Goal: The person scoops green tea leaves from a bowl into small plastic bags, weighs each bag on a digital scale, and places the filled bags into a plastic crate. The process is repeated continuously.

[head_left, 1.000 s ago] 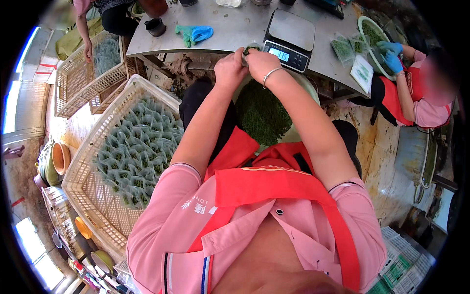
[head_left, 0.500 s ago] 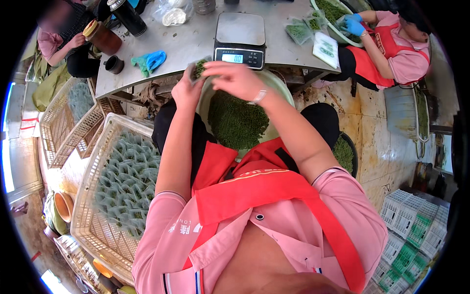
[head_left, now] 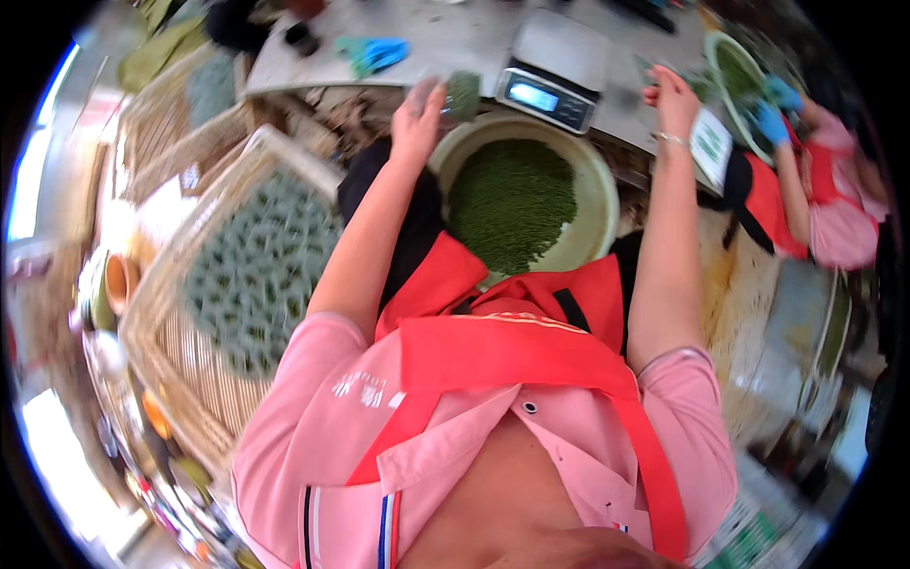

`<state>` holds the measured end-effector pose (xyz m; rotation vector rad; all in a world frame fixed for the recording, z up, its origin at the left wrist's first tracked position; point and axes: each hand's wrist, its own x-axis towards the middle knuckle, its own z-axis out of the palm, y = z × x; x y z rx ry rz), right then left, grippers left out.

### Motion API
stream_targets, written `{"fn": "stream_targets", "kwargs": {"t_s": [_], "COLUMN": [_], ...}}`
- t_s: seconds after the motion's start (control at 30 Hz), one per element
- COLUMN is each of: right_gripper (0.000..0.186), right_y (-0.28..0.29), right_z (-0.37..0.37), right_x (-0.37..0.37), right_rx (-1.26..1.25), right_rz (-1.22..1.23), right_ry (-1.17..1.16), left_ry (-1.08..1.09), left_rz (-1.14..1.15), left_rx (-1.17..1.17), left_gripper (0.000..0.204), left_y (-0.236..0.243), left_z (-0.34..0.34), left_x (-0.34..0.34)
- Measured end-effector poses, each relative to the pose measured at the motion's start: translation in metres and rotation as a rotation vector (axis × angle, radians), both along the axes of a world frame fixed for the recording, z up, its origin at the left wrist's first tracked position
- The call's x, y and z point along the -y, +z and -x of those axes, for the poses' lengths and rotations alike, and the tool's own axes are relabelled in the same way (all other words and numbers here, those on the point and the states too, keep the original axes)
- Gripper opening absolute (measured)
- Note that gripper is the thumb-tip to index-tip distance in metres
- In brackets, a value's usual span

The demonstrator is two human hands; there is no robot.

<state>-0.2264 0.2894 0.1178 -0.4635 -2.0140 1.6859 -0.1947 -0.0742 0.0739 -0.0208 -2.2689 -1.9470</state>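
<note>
My left hand (head_left: 417, 116) is closed on a small clear plastic bag (head_left: 463, 97) with green contents, held by the near edge of the metal table. Below and right of it, a wide pale basin (head_left: 599, 213) holds a heap of small green buds or grains (head_left: 512, 204). My right hand (head_left: 674, 106) reaches out over the table, right of the digital scale (head_left: 548, 95). Its fingers are bent together beside filled clear bags (head_left: 700, 83); anything between them is too blurred to make out. The scale's plate is bare.
A plastic crate (head_left: 171, 284) full of filled bags (head_left: 265, 270) stands to my left, with another crate (head_left: 152, 156) behind it. A blue-green cloth (head_left: 379, 54) and a dark cup (head_left: 301, 38) lie on the table. At right, a co-worker's blue-gloved hands (head_left: 773, 119) work at a basin (head_left: 725, 57).
My right hand has left the bag in my left hand and swung right, past the scale. My left hand keeps the bag. The view has turned, shifting the table.
</note>
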Motion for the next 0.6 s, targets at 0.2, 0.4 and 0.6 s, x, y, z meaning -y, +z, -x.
{"fn": "stream_targets", "kwargs": {"t_s": [0.2,0.4,0.6], "right_gripper": [0.024,0.028,0.029], "right_y": [0.007,-0.049,-0.175], "right_z": [-0.037,-0.085,-0.144], "right_x": [0.12,0.11,0.158], "right_rx": [-0.003,-0.069,0.344], "right_rz": [-0.177,-0.129,-0.637], "right_ry": [0.287,0.306,1.085], "left_ry": [0.219,0.731,1.081], "left_rz": [-0.053,0.747,1.306], "left_rx": [-0.095,-0.065,0.878], "left_gripper": [0.04,0.045,0.05], "left_y": [0.063,0.103,0.094], "left_z": [-0.068,-0.244,-0.411], "left_x": [0.121,0.312,0.404]}}
